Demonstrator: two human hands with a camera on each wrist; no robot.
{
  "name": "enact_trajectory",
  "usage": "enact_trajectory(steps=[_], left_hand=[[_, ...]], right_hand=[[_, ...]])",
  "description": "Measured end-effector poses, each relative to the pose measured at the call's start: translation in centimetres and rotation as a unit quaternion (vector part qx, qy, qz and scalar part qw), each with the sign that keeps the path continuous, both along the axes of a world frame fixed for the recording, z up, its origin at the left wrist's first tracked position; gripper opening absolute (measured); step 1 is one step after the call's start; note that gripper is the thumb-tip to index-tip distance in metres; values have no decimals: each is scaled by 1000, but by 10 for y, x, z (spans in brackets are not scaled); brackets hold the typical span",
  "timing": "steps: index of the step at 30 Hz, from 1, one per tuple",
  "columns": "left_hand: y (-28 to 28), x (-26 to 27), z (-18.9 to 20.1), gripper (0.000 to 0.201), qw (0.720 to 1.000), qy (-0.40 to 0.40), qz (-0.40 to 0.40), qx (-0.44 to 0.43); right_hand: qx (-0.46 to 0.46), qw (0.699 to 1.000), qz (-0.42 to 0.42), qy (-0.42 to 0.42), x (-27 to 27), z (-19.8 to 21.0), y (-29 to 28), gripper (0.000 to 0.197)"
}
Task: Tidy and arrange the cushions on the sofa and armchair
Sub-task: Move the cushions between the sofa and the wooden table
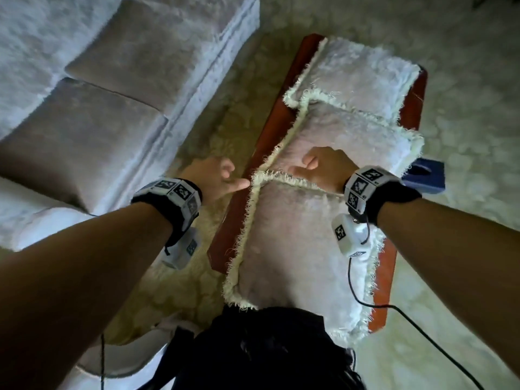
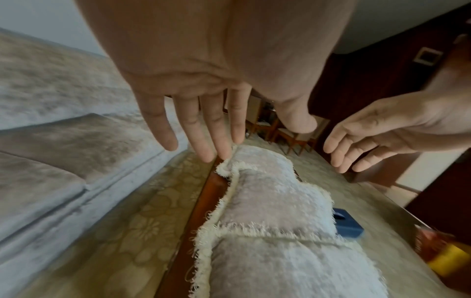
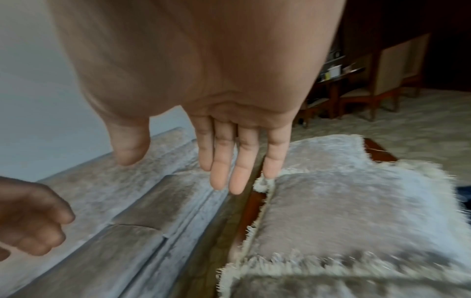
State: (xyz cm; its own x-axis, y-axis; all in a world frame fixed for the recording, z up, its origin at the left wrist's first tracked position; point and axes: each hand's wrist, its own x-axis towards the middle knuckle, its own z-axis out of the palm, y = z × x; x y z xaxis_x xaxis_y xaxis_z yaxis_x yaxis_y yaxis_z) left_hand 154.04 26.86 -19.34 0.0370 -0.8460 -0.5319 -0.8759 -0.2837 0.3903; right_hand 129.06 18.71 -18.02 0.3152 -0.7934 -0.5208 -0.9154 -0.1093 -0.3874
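Note:
Three pale fringed cushions lie in a row on a reddish wooden coffee table (image 1: 267, 136): a near cushion (image 1: 298, 249), a middle cushion (image 1: 346, 136) and a far cushion (image 1: 363, 68). My left hand (image 1: 229, 177) hovers off the table's left edge, beside the corner where the near and middle cushions meet. Its fingers (image 2: 193, 129) are straight and hold nothing. My right hand (image 1: 308, 164) hangs over the middle cushion (image 3: 344, 211), its fingers (image 3: 221, 167) also straight and empty. The grey-beige sofa (image 1: 112, 114) stands to the left with bare seat pads.
A blue box (image 1: 425, 175) sits by the table's right side, partly under the middle cushion. A black cable (image 1: 422, 322) trails from my right wrist. Patterned carpet (image 1: 213, 130) fills the narrow gap between sofa and table. Wooden chairs (image 3: 369, 96) stand farther off.

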Motion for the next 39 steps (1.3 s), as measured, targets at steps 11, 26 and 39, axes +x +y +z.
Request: enact_trajectory(steps=[11,26,39], left_hand=[[-21,-52,-91,69,994,23,-91,48],[7,-98,-265,103,969,-22,56,239],[3,-99,-354,156,945,23,195,262]], right_hand=[[57,974,-218,1,-108,-77,57,73],[174,915,-350,105,-224,-270,93,88],[266,900,-344,-17,-245,-348,87,93]])
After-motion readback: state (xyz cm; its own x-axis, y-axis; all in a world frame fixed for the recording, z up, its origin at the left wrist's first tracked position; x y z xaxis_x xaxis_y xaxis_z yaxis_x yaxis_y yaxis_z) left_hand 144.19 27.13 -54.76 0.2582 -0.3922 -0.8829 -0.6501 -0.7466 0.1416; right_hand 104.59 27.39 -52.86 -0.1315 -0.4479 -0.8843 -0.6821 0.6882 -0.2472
